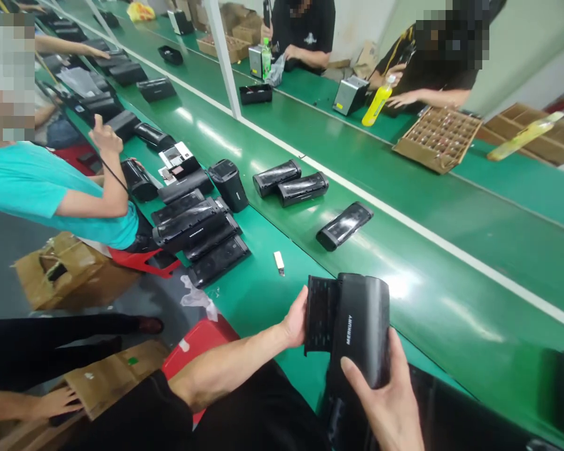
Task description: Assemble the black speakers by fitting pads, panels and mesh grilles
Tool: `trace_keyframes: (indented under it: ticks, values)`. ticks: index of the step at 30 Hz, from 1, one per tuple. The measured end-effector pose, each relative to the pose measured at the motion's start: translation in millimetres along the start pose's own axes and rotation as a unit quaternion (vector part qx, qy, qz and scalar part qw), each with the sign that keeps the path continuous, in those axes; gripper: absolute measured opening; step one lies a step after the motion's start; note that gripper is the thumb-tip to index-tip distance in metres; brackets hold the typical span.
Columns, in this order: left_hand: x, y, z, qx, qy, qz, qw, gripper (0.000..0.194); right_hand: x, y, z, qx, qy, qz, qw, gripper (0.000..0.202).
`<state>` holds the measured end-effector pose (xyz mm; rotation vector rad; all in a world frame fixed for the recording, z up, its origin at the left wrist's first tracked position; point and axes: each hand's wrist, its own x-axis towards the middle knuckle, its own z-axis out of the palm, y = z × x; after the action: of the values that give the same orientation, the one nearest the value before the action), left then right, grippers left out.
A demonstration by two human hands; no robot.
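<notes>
My right hand [380,388] is wrapped round the lower part of a black speaker housing [364,319] marked MERKURY, thumb on its front and fingers along its right side. My left hand [297,318] grips the left edge of a flat black panel [322,313], whose right side meets or passes behind the housing; the exact contact is hidden. Below the housing lie more dark, glossy parts [345,413], partly covered by my right hand. A small white object [279,263] rests on the green table up and left of my hands.
Black housings [197,232] are piled at the left on the green bench. Several lie on the conveyor [272,144], one [344,227] just ahead. A person in a teal shirt [56,188] sits left, near a red stool [202,344]. People work across the line, beside a divided carton [439,138].
</notes>
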<state>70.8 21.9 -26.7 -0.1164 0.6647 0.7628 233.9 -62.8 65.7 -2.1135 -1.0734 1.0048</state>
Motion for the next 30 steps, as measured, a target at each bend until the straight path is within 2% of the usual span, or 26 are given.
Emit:
trace_keyframes:
  ticks: [3, 7, 15, 25, 30]
  values:
    - [7.2, -18.2, 9.2, 0.011, -0.042, 0.026, 0.999, 0.082, 5.1, -7.1, 2.7, -0.077, 0.015, -0.024, 0.997, 0.121]
    - [15.4, -33.6, 18.7, 0.032, -0.067, 0.006, 0.997, 0.09, 6.1, -14.9, 3.2, -0.109, 0.015, -0.063, 0.992, 0.113]
    - [13.7, -37.0, 36.1, 0.017, -0.089, 0.028, 0.995, 0.078, 6.0, -8.7, 0.9, -0.147, 0.019, -0.081, 0.986, 0.111]
    - [22.2, -41.1, 34.0, 0.016, -0.097, 0.019, 0.995, 0.081, 8.2, -4.7, -4.6, -0.158, -0.002, -0.075, 0.985, 0.114]
    - [26.5, -38.3, 25.8, 0.031, -0.103, -0.041, 0.993, 0.081, 16.3, 6.3, -15.5, -0.127, -0.023, -0.064, 0.99, 0.122]
